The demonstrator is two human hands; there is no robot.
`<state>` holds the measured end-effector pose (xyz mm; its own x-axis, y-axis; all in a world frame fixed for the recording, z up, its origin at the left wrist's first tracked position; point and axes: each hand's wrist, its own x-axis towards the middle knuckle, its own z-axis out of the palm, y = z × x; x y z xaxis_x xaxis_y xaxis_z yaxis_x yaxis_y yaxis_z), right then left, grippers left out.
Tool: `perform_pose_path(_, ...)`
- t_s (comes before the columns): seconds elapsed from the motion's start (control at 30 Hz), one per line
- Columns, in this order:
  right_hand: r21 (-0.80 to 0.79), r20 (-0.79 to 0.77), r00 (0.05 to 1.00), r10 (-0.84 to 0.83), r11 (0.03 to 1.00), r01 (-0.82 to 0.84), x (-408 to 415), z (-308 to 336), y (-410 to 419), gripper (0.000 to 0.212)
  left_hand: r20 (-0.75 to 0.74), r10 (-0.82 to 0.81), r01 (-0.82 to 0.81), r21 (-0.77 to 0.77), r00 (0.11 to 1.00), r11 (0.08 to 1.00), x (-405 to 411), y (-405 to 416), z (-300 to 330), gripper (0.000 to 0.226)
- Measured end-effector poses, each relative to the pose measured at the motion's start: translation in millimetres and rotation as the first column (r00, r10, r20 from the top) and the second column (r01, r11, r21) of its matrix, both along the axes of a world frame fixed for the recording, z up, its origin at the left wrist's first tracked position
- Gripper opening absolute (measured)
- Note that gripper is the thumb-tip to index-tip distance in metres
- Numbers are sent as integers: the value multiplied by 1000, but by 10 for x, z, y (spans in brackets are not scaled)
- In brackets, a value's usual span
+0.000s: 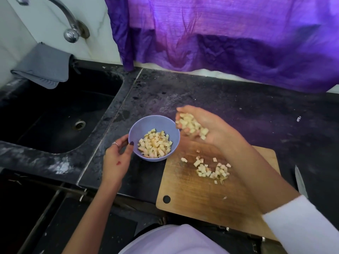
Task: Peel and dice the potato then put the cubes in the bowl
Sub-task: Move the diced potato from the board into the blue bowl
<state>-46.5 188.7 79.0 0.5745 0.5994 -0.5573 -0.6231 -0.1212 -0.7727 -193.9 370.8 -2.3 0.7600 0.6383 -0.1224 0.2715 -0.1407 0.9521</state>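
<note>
A lilac bowl (146,123) stands on the dark counter, partly filled with pale potato cubes (156,144). My left hand (117,158) holds the bowl's near left rim, thumb on the edge. My right hand (205,125) hovers just right of the bowl, cupped around a handful of potato cubes (190,125); a few are slipping from it. More cubes (212,170) lie in a loose heap on the wooden cutting board (192,195).
A knife (300,182) lies on the counter right of the board. A black sink (55,114) with a tap (71,32) and a grey cloth (44,65) is at the left. A purple curtain (229,33) hangs behind the counter.
</note>
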Motion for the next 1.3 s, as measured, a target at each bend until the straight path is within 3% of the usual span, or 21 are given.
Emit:
perform_pose_path(0.17, -88, 193, 980, 53, 995, -37, -48, 8, 677, 39, -19, -27, 27, 24, 999, 999, -12, 56, 15, 31)
perform_pose_path(0.23, -198, 334, 935, 121, 979, -56, -46, -75, 846, 42, -27, -39, 40, 26, 999, 999, -11, 89, 12, 29)
perform_pose_path(0.33, -473, 567, 746, 350, 879, -52, 4, -183, 952, 32, -34, -53, 54, 30, 998, 998, -8, 124, 4, 29)
perform_pose_path(0.47, -595, 716, 482, 505, 802, 43, 41, -340, 1018, 23, -52, -66, 68, 48, 996, 997, -2, 145, 10, 32)
perform_pose_path(0.57, -656, 730, 333, 597, 749, 94, -44, -391, 1010, 24, -58, -72, 75, 47, 996, 996, -2, 148, 12, 32)
perform_pose_path(0.63, -684, 727, 245, 641, 710, 170, -111, -380, 994, 40, -70, -74, 78, 51, 995, 996, -5, 155, 11, 31)
perform_pose_path(0.73, -701, 704, 242, 668, 709, 80, -169, -324, 982, 55, -80, -76, 81, 65, 994, 995, -5, 157, 11, 32)
perform_pose_path(0.8, -764, 623, 222, 750, 645, -34, -183, -254, 953, 43, -75, -70, 75, 60, 995, 995, -7, 144, 26, 32)
perform_pose_path(0.87, -811, 575, 160, 803, 585, -21, -205, -184, 903, 16, -72, -64, 67, 46, 995, 997, -10, 138, 32, 32)
perform_pose_path(0.97, -785, 618, 66, 783, 611, 100, -293, -132, 826, 29, -71, -63, 67, 45, 995, 997, -11, 116, 27, 34)
perform_pose_path(1.1, -825, 527, -88, 845, 534, 187, -394, -176, 824, 20, -53, -59, 63, 67, 997, 996, -23, 118, -6, 32)
perform_pose_path(1.23, -894, 447, 37, 894, 445, 54, -444, -184, 765, 29, -52, -62, 66, 80, 997, 995, -20, 138, -50, 29)
perform_pose_path(1.27, -877, 481, 74, 874, 481, 24, -458, -187, 719, 34, -53, -66, 70, 86, 996, 994, -23, 146, -53, 29)
perform_pose_path(1.3, -817, 575, 127, 808, 576, 27, -472, -197, 610, 38, -61, -76, 81, 92, 995, 992, -17, 138, -46, 31)
